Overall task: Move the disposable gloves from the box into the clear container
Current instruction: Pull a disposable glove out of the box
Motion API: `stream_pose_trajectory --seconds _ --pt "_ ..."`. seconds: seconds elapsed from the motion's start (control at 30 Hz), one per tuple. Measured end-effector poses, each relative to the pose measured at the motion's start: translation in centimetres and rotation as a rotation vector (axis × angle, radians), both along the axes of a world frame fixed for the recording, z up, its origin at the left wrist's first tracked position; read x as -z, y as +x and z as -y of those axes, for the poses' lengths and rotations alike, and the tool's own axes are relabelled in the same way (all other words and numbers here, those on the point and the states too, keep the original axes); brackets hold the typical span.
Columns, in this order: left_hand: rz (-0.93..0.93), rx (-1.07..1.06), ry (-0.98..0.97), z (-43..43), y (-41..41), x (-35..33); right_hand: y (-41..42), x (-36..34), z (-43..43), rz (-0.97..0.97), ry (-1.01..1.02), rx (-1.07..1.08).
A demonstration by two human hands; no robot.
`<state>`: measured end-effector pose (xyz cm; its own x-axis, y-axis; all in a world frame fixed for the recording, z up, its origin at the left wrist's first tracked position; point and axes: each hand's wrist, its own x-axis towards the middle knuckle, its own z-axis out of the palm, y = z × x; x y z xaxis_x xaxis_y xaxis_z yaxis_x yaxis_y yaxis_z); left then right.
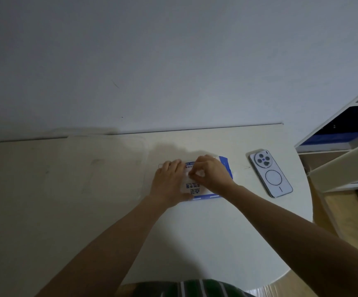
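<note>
A blue and white glove box [195,189] lies flat on the pale table [66,200], right of centre. My left hand [170,183] lies over the box's left part, its thumb along the near edge, holding it down. My right hand [210,173] is over the box's top, fingers curled and pinching at something whitish at the box's opening; what it pinches is too small to tell. A clear, nearly invisible container [109,166] stands just left of the box, near the wall.
A pale smartphone [270,173] lies face down to the right of the box. The table's rounded edge curves at the right and near side. White shelving [343,136] stands beyond the right edge. A grey wall runs behind the table.
</note>
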<state>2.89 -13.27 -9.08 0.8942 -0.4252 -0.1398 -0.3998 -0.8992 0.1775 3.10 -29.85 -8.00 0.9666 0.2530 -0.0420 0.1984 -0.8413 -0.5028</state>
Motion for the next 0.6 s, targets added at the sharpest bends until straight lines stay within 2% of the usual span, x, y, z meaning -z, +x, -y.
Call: stream_pose_trajectory --seconds 0.17,0.23,0.3,0.37,0.53,0.6 --pt "-0.014 -0.019 -0.017 -0.2 0.2 0.0 0.4 -0.9 0.4 -0.105 0.466 0.315" --pt "-0.023 -0.017 -0.016 -0.2 0.2 -0.1 0.2 -0.9 0.9 -0.169 0.475 0.303" --pt "-0.02 -0.013 -0.008 -0.1 0.3 -0.2 -0.1 -0.3 1.1 -0.234 0.283 0.247" --pt "-0.014 -0.008 -0.007 0.0 0.5 -0.2 -0.2 0.1 1.0 -0.221 0.125 0.216" --pt "-0.006 -0.011 0.003 0.1 0.2 -0.3 0.7 -2.1 0.8 -0.048 0.416 0.389" --pt "-0.003 -0.011 0.005 0.2 0.2 -0.3 0.7 -2.7 0.7 -0.076 0.49 0.427"
